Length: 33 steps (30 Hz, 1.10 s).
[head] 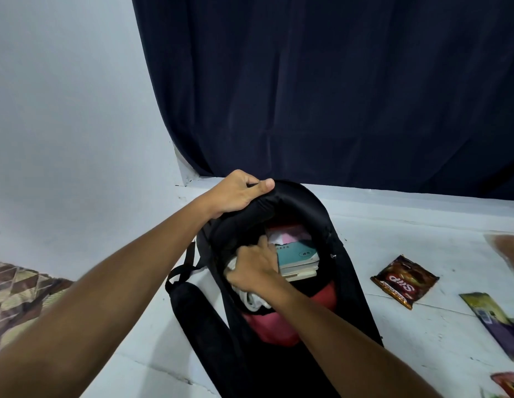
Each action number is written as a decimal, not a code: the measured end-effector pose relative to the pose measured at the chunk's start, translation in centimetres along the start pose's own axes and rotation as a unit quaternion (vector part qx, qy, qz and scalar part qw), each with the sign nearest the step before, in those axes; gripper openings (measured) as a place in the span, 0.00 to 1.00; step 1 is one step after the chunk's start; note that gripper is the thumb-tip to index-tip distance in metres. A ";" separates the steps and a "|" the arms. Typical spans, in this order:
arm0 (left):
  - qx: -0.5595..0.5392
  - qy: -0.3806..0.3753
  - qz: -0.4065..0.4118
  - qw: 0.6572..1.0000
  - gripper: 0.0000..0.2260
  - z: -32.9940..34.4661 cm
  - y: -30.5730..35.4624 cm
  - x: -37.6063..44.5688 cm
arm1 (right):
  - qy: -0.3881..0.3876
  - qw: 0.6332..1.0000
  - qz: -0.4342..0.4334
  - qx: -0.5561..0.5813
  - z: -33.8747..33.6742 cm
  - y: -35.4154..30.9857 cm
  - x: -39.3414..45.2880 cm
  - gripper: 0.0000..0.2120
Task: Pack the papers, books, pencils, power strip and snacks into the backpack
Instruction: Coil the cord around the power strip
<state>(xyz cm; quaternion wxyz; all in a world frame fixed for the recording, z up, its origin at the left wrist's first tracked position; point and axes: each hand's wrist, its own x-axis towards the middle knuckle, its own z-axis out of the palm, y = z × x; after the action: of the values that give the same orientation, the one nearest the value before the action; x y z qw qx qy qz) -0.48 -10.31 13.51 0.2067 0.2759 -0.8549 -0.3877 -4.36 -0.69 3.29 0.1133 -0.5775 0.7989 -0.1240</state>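
Left hand: my left hand [238, 193] curls over the top rim of the black fabric backpack [344, 271], fingers and thumb clamped on the padded edge, holding the mouth open.
Backpack: one, standing on the white floor [393, 225] between my arms, its long axis running from me toward the dark blue curtain [336, 81]; red lining shows inside.
Right hand: my right hand [254, 268] is down in the opening, fingers bent around a white bundle [254, 301] that I take for the power strip's cord; I cannot tell how firm the hold is.
Books: a stack with a pale teal cover [297, 254] on top, just right of my right hand, already inside; exact count unclear, with white and pink papers [284, 236] behind it.
Snacks: four packets in view on the floor to my right, all outside the bag: a brown foil packet with red lettering [405, 281] nearest, a clear bag of brown pieces [506, 248], a green-purple packet [496, 320], a red one [506, 387] at the frame edge.
Next reach: rightward, and my right hand is the nearer one.
Pencils: none visible.
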 end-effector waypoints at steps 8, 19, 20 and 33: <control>0.009 0.005 0.005 1.000 0.39 0.1 -0.5 -0.3 | -0.060 0.977 -0.071 0.192 3.3 5.1 -5.5 0.41; -0.008 0.021 -0.027 0.999 0.48 0.6 -0.5 -0.7 | 0.092 0.983 -0.068 0.146 4.5 3.8 -4.3 0.28; -0.009 0.024 -0.033 0.999 0.45 0.5 -0.5 -0.7 | 0.102 0.980 -0.053 0.165 4.5 3.6 -4.1 0.28; -0.001 0.012 -0.064 0.998 0.45 1.2 -1.2 -1.8 | 0.075 0.991 -0.018 0.112 4.6 1.8 -1.6 0.29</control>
<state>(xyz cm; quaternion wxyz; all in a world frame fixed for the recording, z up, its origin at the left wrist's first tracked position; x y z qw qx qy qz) 0.52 -9.17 11.58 0.1919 0.3347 -0.8325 -0.3977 -4.01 1.06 -1.59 0.1146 -0.5649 0.7756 -0.2573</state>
